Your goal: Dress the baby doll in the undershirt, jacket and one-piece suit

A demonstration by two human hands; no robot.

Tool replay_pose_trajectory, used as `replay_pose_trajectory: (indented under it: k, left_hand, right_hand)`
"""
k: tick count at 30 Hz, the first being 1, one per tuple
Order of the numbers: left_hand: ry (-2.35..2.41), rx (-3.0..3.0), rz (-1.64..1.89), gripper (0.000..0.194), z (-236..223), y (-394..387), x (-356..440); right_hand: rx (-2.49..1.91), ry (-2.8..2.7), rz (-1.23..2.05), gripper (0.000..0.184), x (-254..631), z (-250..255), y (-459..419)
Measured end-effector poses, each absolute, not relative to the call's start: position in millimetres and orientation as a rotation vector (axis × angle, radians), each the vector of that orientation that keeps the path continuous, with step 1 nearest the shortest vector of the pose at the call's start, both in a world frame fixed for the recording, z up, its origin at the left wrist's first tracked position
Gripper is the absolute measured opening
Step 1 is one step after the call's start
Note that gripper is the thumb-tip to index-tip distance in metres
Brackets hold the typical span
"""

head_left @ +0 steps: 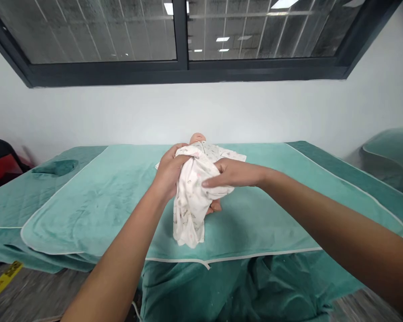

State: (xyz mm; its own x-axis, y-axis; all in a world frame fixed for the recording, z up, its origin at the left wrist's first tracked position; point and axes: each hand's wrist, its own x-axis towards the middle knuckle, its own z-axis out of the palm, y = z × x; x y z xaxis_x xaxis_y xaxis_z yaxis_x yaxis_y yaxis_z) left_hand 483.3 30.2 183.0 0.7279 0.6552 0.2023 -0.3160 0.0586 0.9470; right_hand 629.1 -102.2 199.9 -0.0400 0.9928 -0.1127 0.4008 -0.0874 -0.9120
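A baby doll (198,137) lies on its back on the green bed, its head toward the wall. It wears a white printed top (228,154) with the sleeves spread out, and a bare foot (216,205) shows low down. Above its body hangs a small white printed baby garment (190,210), bunched at the top. My left hand (170,172) is closed on the garment's upper left edge, thumb on top. On the other side, my right hand (226,173) grips its right part between thumb and fingers. The cloth hides most of the doll's legs and some fingers.
A light green cover with white piping (97,201) lies over the bed, its front edge hanging in folds. A face hole (56,167) is at the left. A green cushion (392,147) stands at the right, a red and black object (2,165) at the left.
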Motion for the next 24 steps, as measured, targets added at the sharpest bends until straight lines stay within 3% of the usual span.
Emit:
replay_pose_trajectory:
  k: [6,10,15,20,24]
  left_hand:
    - [0.24,1.457,0.291,0.046,173.1,30.7,468.1]
    - [0.219,1.282,0.486,0.043,173.9,27.7,473.4]
    - [0.276,1.101,0.645,0.035,170.9,23.1,491.0]
    - [0.36,1.233,0.531,0.045,162.6,26.6,487.9]
    - [0.263,1.43,0.242,0.038,159.3,30.5,471.9]
  right_hand:
    - [-1.193,-1.035,0.877,0.016,628.5,191.8,-91.5]
    - [-1.004,-0.955,0.902,0.022,623.0,181.1,-88.2]
    - [-1.196,-1.167,1.151,0.032,609.4,167.3,-90.6]
    - [-1.272,-0.998,0.917,0.028,615.8,162.0,-88.5]
    - [-1.028,-0.828,0.805,0.015,630.7,161.7,-81.1]
